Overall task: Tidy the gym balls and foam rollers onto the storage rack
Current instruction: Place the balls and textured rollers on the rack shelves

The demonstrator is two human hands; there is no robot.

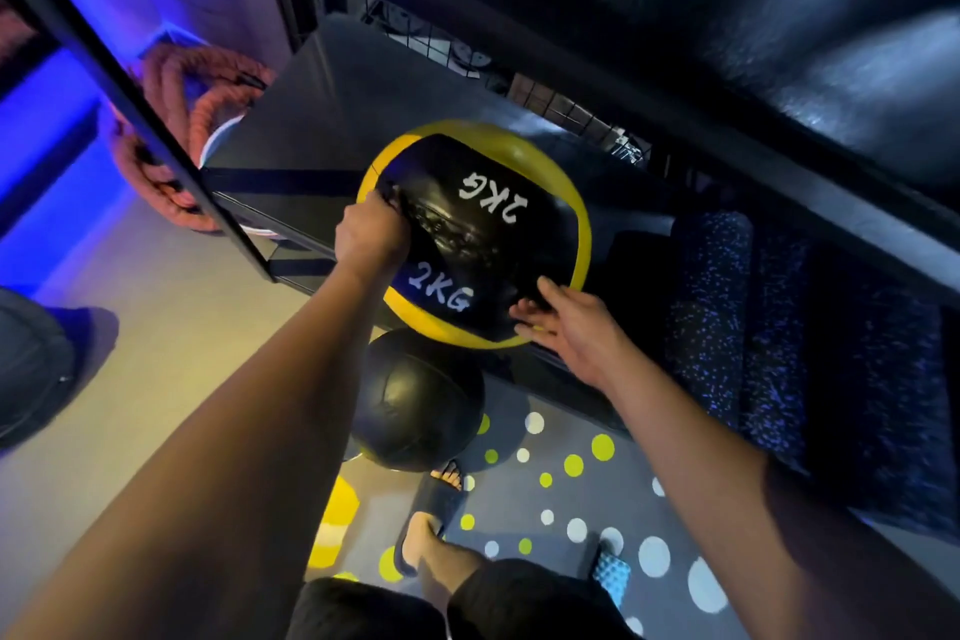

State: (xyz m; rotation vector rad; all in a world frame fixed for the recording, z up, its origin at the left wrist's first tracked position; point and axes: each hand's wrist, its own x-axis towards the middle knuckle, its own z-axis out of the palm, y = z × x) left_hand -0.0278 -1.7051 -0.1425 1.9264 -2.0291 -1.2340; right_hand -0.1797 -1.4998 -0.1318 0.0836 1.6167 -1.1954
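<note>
Between both hands sits a 2KG medicine ball [488, 224]: left hand [371, 234] grips its strap, right hand [566, 327] touches it with fingers spread.

The black-and-yellow ball [483, 224] at the middle of the frame bears the white marking "2KG" twice, both on its black panels. One stands on the upper panel, toward the ball's upper right, and reads upside down from this view. The other stands on the lower panel, toward the ball's lower left, upright and slightly tilted.
</note>
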